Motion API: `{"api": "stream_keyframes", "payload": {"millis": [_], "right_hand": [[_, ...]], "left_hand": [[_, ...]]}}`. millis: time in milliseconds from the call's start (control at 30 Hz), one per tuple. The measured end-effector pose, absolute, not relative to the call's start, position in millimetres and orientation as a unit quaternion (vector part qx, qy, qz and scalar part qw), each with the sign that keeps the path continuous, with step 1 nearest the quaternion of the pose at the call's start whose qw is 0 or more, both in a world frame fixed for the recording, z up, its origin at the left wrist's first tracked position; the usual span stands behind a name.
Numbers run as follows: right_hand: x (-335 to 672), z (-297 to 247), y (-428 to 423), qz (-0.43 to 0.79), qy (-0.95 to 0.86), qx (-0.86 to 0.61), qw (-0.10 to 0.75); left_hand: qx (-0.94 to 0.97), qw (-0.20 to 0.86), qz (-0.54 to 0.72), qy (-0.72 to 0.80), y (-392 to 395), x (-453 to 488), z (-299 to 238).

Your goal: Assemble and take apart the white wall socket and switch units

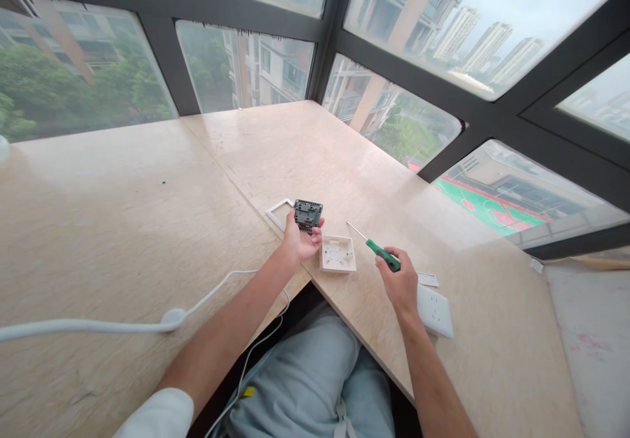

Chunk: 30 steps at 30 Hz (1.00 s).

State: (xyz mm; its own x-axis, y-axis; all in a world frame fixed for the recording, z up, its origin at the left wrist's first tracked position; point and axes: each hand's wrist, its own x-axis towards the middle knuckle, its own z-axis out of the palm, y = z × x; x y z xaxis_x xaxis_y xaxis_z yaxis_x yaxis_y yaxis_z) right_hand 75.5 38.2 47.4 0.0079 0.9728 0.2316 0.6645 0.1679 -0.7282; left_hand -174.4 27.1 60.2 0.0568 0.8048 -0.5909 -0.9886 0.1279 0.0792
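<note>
My left hand (302, 241) grips a wall socket module (308, 214), its dark back with several small slots turned up toward me. A green-handled screwdriver (382, 254) is in my right hand (399, 279), its thin metal shaft pointing away to the upper left. Between my hands a square white back box (338, 254) sits on the counter with its open side up. Behind my left hand lies a white square frame (276, 213), partly covered by the hand and module.
Right of my right forearm lies a white socket panel (435, 311), with a narrow white strip (428, 280) beside it. A white cable (207, 300) runs across the left of the marbled counter (123, 228). Dark-framed windows (329, 37) border the far edges.
</note>
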Motion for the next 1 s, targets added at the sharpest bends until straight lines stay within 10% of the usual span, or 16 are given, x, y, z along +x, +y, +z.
{"api": "stream_keyframes", "payload": {"millis": [800, 1000], "right_hand": [[48.4, 44.0, 67.8, 0.157, -0.747, -0.55, 0.34], [-2.3, 78.3, 79.6, 0.317, -0.739, -0.473, 0.359]], "left_hand": [[0.042, 0.566, 0.614, 0.548, 24.1, -158.1, 59.4], [0.12, 0.519, 0.619, 0.577, 21.1, -156.3, 64.9]]}}
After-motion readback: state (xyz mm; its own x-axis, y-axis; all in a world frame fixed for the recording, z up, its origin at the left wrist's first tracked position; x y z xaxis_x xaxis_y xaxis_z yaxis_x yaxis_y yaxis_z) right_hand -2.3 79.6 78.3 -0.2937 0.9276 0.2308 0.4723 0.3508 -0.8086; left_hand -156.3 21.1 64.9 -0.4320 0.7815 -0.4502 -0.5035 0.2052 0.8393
